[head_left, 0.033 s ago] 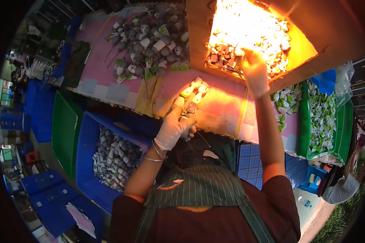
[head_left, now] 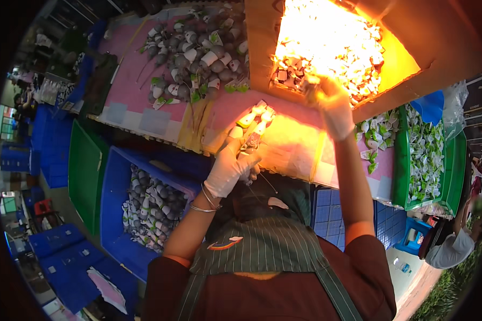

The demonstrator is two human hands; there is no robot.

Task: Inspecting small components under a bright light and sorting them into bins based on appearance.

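My left hand (head_left: 227, 171), in a white glove, is closed around a small grey-and-white plush piece (head_left: 251, 141) over the table's near edge. A thin string hangs below its fingers. White and yellow-green pieces (head_left: 260, 117) lie just beyond the fingertips. My right hand (head_left: 337, 112), also gloved, is at the near rim of a cardboard box (head_left: 444, 37). Its fingers are pinched together, with a blurred small thing at the tips that I cannot make out. Inside the box, many small pieces (head_left: 367, 80) lie under glaring light.
Grey-and-white plush pieces with tags (head_left: 198, 59) are heaped on the pink table cover (head_left: 128, 80). A blue crate (head_left: 112, 224) of similar pieces stands at the left. At the right, a green bin (head_left: 400, 166) holds white-and-green pieces, beside a small pile (head_left: 377, 136).
My right hand has drawn back slightly toward me from the box, and a blurred small thing now shows at its fingertips. My left hand has hardly moved.
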